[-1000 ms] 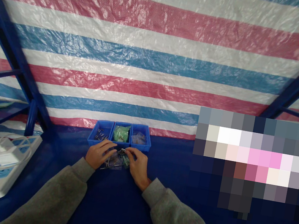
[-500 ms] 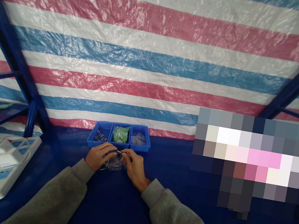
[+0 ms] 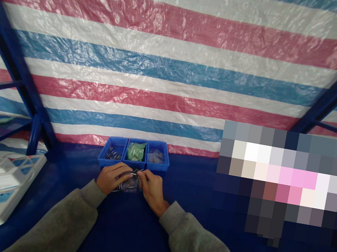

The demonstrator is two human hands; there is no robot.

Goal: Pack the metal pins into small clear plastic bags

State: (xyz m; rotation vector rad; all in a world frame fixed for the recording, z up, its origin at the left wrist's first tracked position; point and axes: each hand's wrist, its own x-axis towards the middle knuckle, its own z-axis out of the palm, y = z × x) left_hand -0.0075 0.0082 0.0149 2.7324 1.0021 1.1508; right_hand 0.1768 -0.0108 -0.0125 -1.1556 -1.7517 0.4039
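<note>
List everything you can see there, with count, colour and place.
Bins: three, blue, in a row beyond the hands
Loose slender parts: several, dark and silvery, left bin
Bagged contents: count unclear, green, middle bin
Packets: count unclear, clear, right bin
Pile of small parts and clear plastic: uncountable, mixed, by the hands
Table: one, blue, beneath
Power strip: one, white with blue sockets, far left
Plug block and cables: count unclear, white, on and around it
Striped sheet: one, red, white, blue, behind
Frame bars: several, blue, both sides
Pixelated patch: right, contents unreadable
Hands: left and right, at the pile
Sleeves: two, grey
</note>
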